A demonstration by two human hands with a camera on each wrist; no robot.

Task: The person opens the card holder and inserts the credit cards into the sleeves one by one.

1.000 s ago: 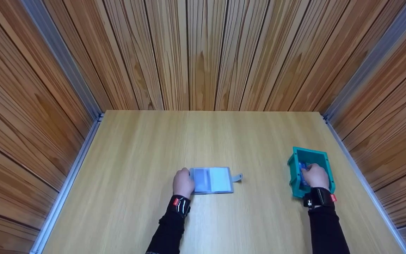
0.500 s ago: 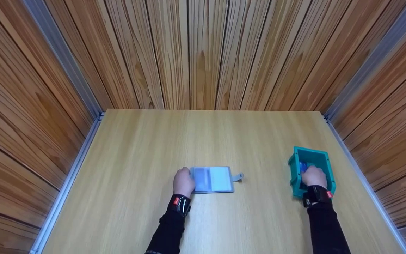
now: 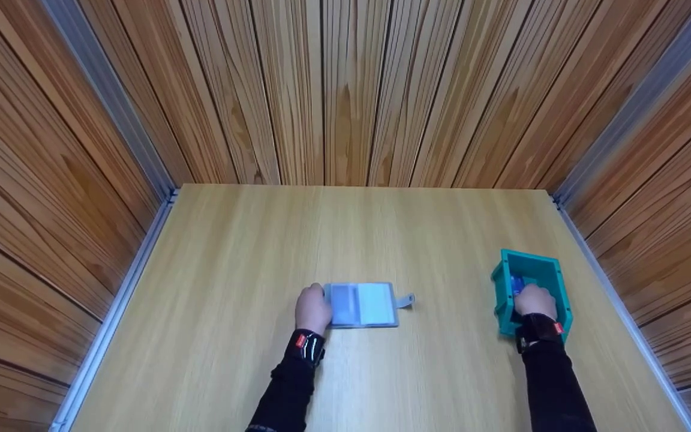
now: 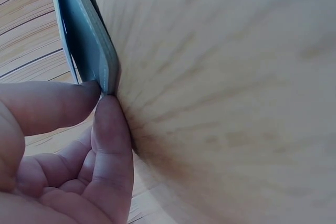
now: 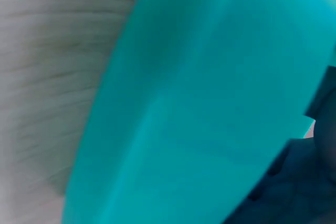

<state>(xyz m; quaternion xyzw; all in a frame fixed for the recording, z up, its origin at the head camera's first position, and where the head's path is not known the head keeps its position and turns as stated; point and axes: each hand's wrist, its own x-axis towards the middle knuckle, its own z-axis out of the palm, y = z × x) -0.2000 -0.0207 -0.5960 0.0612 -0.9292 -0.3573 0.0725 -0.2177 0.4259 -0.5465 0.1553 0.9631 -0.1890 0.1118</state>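
A light blue card holder (image 3: 375, 305) lies spread on the table, its inner sleeves facing up and its snap strap (image 3: 405, 301) pointing right. My left hand (image 3: 313, 309) pinches its left edge. The left wrist view shows thumb and forefinger meeting on the corner of the cover (image 4: 86, 38). At the right stands a teal bin (image 3: 504, 327), and my right hand (image 3: 535, 302) reaches down into it. Just beyond that hand, a dark blue item (image 3: 517, 283) shows inside the bin; its kind is unclear. The right fingertips are hidden, and the bin wall (image 5: 173, 114) fills most of the right wrist view.
The pale wooden tabletop (image 3: 261, 240) is bounded by metal rails (image 3: 111, 318) at its sides. Wood-plank walls (image 3: 345, 90) rise at the back, left and right. The bin stands near the right rail.
My right hand has sunk deeper into the bin, its fingers going out of sight and less of the blue item showing. The left hand and card holder stay in place.
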